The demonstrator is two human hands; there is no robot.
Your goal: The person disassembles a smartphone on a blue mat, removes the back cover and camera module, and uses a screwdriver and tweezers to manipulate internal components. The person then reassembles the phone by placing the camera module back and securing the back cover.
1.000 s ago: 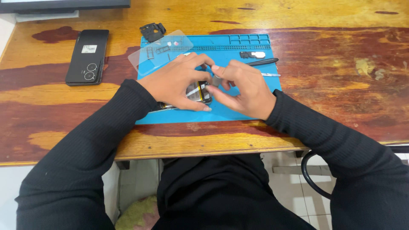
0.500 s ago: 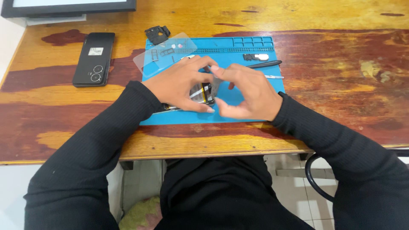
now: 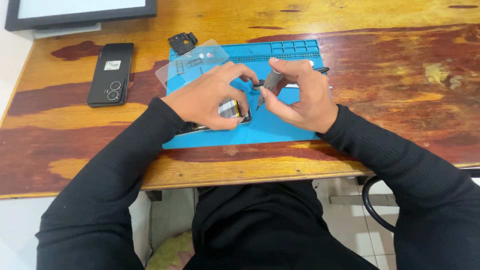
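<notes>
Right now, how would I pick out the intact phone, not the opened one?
Start at the blue mat on the wooden table. Look left, off the mat: the black phone lies alone, face down, lenses showing, untouched by either hand.

Both arms are in long black sleeves, plain knit-looking fabric w/ no logos or stripes afaict. Cuffs are snug and stop right at the wrists, over the blue mat (image 3: 280, 131). Left hand (image 3: 207, 97) and right hand (image 3: 300, 95) are bare, no gloves, no rings or watch showing. Nails look short. Sleeves get baggier toward the elbows, w/ soft folds, esp on the right one below the mat. Torso/lap below the mat is also dark black cloth, prob the same top plus dark pants, can't tell where one ends tbh.
</notes>
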